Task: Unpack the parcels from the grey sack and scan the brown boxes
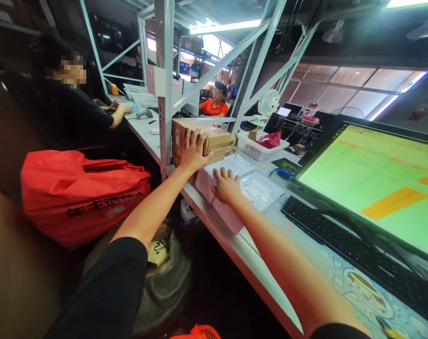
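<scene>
My left hand rests on a brown cardboard box at the table's edge, its fingers stretched out and apart over the box. Just to the right, my right hand lies with spread fingers on a white and pink wrapped parcel. Beside that hand is a clear-wrapped package with a printed label. Neither hand is wrapped round anything. The undersides of both palms are hidden.
A metal shelf post rises beside the box. A white basket, a keyboard and a monitor stand to the right. At left are a red bag and a person in black. Another person in orange is behind.
</scene>
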`<move>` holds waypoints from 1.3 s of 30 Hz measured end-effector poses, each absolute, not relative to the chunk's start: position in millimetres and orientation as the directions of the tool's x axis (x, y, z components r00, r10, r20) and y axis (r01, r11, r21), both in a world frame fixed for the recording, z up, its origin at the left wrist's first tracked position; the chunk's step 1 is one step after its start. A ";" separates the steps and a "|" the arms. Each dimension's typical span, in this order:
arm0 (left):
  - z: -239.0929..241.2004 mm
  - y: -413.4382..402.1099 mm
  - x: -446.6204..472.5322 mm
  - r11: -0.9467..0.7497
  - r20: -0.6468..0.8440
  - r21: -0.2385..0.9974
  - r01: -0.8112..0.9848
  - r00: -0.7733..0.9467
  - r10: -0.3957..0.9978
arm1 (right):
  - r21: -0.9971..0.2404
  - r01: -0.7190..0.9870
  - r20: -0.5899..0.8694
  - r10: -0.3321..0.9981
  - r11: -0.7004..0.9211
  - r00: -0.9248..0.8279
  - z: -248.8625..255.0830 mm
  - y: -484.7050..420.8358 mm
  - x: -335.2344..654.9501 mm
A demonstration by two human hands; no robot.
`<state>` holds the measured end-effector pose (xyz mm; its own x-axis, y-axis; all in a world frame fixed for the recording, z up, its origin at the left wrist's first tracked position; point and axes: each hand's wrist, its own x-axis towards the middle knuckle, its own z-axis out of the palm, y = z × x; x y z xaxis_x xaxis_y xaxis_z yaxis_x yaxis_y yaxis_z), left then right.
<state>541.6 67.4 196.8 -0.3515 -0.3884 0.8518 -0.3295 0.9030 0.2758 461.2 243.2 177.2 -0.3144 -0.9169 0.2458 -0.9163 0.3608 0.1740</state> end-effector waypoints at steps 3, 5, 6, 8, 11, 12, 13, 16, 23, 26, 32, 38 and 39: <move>198.4 71.2 544.8 0.887 0.835 0.269 -0.375 -0.369 -0.409 | 0.177 -0.917 0.250 -0.917 0.359 -0.311 177.1 257.2 459.1; 198.1 76.2 544.8 0.878 0.822 0.267 -0.398 -0.381 -0.423 | 0.180 -0.913 0.248 -0.915 0.367 -0.319 176.8 270.3 456.3; 197.6 78.4 544.1 0.873 0.818 0.267 -0.407 -0.384 -0.429 | 0.181 -0.911 0.245 -0.914 0.371 -0.324 176.4 276.9 454.7; 195.8 80.9 542.1 0.868 0.816 0.265 -0.420 -0.382 -0.434 | 0.172 -0.910 0.236 -0.913 0.378 -0.334 175.4 287.8 451.7; 193.3 79.6 540.9 0.874 0.828 0.261 -0.410 -0.371 -0.421 | 0.119 -0.923 0.230 -0.915 0.365 -0.332 175.6 292.1 448.1; 193.2 79.1 541.5 0.879 0.832 0.261 -0.399 -0.369 -0.415 | 0.085 -0.933 0.222 -0.919 0.350 -0.324 177.3 290.5 447.0; 193.7 79.6 542.8 0.882 0.836 0.265 -0.389 -0.364 -0.411 | 0.045 -0.943 0.210 -0.926 0.329 -0.313 180.1 288.7 445.9; 196.4 91.7 548.9 0.893 0.861 0.278 -0.355 -0.321 -0.395 | -0.076 -0.964 0.185 -0.946 0.256 -0.266 194.0 295.0 439.4; 169.3 163.5 555.7 0.978 0.886 0.147 -0.145 -0.420 -0.195 | -0.352 -0.935 0.582 -0.772 0.045 -0.256 188.9 462.6 404.0; 145.7 180.2 550.1 0.957 0.855 0.250 -0.149 -0.430 -0.290 | -0.496 -0.840 0.494 -0.723 0.222 -0.483 154.5 550.4 393.6; 125.3 207.4 544.5 0.936 0.856 0.322 -0.144 -0.377 -0.353 | -0.624 -0.660 0.376 -0.581 0.417 -0.722 77.9 662.7 397.2; 142.9 258.3 546.2 0.978 0.900 0.209 0.018 -0.395 -0.185 | -0.631 -0.498 0.444 -0.249 0.595 -0.861 76.3 780.6 400.6; 146.7 268.8 544.6 0.976 0.900 0.211 0.053 -0.400 -0.173 | -0.612 -0.447 0.470 -0.153 0.652 -0.869 81.2 802.2 396.6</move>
